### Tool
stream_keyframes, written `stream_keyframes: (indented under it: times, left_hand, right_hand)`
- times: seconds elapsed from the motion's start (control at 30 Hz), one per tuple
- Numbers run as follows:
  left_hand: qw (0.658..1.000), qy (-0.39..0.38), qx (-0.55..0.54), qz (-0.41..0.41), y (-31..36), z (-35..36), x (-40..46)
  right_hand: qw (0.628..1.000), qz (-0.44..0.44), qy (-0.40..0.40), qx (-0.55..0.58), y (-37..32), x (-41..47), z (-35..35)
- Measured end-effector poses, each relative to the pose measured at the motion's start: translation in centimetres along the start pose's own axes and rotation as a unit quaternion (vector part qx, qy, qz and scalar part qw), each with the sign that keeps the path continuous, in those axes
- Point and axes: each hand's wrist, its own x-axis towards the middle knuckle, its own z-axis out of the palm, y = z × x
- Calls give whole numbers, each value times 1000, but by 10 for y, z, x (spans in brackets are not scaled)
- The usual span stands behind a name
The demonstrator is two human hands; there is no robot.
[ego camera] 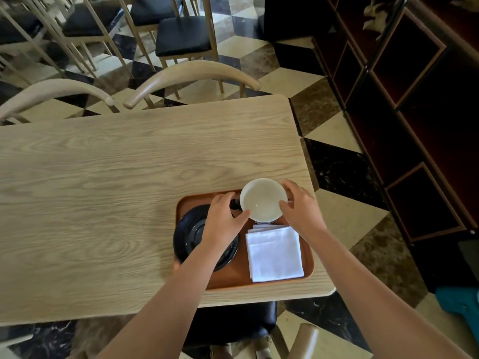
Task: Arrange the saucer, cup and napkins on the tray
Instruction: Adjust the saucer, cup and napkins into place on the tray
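Both hands, left [225, 216] and right [300, 206], grasp the cup [263, 199] by its rim, steadying it; saucer [191, 233] lies left of the grip, napkins [274, 253] just below, on the tray [241, 278].

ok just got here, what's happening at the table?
A person is setting up a brown tray at the near right corner of a wooden table. Both hands grip a white cup at the tray's far end: the left hand on its left side, the right hand on its right. A black saucer sits on the tray's left half, partly under the left forearm. A stack of white napkins lies on the right half. The cup is not on the saucer yet.
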Motion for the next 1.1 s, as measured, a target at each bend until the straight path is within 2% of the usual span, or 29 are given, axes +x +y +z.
stream_keyframes:
  times: [0.07, 0.13, 0.17, 0.23, 0.3, 0.4, 0.53, 1.1]
  left_hand:
    - [998, 56, 3, 37, 0, -2, -14]
    - [987, 103, 7, 125, -4, 0, -38]
    - [980, 88, 19, 180, -6, 3, -52]
    - [956, 12, 73, 284, -12, 17, -78]
    - [931, -74, 132, 331, -18, 38, -92]
    - [937, -138, 168, 275, -19, 58, -96]
    - [930, -136, 209, 270, -23, 65, -90]
    - [929, -152, 224, 252, -36, 57, -89]
  right_hand:
    - [999, -29, 24, -11, 4, -13, -3]
    - [991, -97, 58, -65, 18, -36, -7]
    - [982, -138, 72, -104, 28, -50, -8]
    - [956, -218, 70, -182, 51, -74, -8]
    - [925, -280, 14, -257, 68, -89, -6]
    - [900, -293, -61, -317, 76, -93, -4]
    - [905, -275, -78, -316, 72, -91, -3]
    - [897, -257, -80, -350, 50, -99, 7]
